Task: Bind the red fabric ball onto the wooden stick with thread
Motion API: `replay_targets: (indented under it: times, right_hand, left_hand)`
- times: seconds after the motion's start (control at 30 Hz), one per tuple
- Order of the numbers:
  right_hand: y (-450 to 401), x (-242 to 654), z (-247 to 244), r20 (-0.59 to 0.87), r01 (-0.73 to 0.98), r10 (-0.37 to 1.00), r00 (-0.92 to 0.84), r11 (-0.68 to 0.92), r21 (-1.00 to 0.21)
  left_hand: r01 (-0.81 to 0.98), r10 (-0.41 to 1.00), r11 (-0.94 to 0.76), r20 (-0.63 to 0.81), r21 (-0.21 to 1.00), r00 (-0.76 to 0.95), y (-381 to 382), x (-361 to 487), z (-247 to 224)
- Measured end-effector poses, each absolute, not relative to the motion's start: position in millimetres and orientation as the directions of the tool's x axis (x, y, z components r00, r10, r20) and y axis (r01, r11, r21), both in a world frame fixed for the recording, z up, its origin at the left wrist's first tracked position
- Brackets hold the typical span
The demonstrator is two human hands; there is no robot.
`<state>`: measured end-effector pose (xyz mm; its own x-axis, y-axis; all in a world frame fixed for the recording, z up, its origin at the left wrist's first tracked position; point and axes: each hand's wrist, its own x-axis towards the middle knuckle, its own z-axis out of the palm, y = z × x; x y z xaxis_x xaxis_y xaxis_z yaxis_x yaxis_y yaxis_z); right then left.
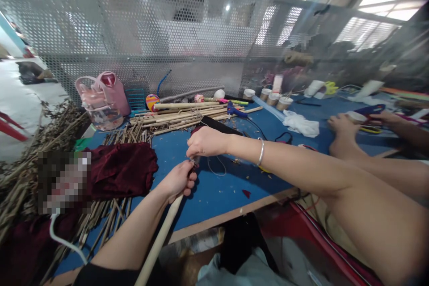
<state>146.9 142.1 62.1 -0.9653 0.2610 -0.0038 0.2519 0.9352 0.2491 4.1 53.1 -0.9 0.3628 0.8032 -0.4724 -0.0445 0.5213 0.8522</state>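
My left hand (pixel 181 179) is closed around the upper end of a pale wooden stick (pixel 161 234), which slants down toward my body. Right above it, my right hand (pixel 207 142) is closed in a pinch at the stick's tip, close to the left fingers. A thin thread (pixel 221 173) loops out from beneath the right hand over the blue table. What lies between the fingertips is mostly hidden. Some dark red material shows just behind the right hand, beside a black strip (pixel 221 126).
Dark red cloth (pixel 122 170) and thin dry stalks (pixel 105 221) lie left. Behind are a bundle of pale sticks (pixel 182 116), a blue glue gun (pixel 236 110) and a pink-lidded bottle (pixel 100 109). A co-worker's hands (pixel 345 129) hold something at right. A mesh screen (pixel 150 31) stands behind.
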Motion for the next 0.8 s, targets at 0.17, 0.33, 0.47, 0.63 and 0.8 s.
replay_targets:
  times: [0.17,0.33,0.47,0.63,0.8]
  right_hand:
    - [136.9,140.1,65.1,-0.101,0.264,0.293,-0.951,0.935,0.237]
    - [126.8,134.5,77.1,-0.209,0.204,0.267,-0.941,0.938,0.281]
    - [122.4,136.2,86.1,-0.176,0.167,0.232,-0.957,0.933,0.32]
    - [126.7,134.8,80.9,-0.175,0.162,0.22,-0.959,0.941,0.297]
    - [136.5,134.8,72.4,-0.134,0.221,0.258,-0.957,0.945,0.242]
  left_hand:
    - [0.005,0.832,0.494,-0.475,0.869,0.286,47.9,11.3,-1.8]
    - [0.008,0.831,0.495,-0.476,0.869,0.287,51.1,12.3,-2.3]
    - [-0.015,0.828,0.501,-0.475,0.865,0.297,55.3,6.8,-0.1]
    - [-0.018,0.812,0.516,-0.482,0.857,0.33,53.6,6.1,1.0]
    - [0.001,0.817,0.502,-0.474,0.865,0.328,50.6,6.6,-0.6]
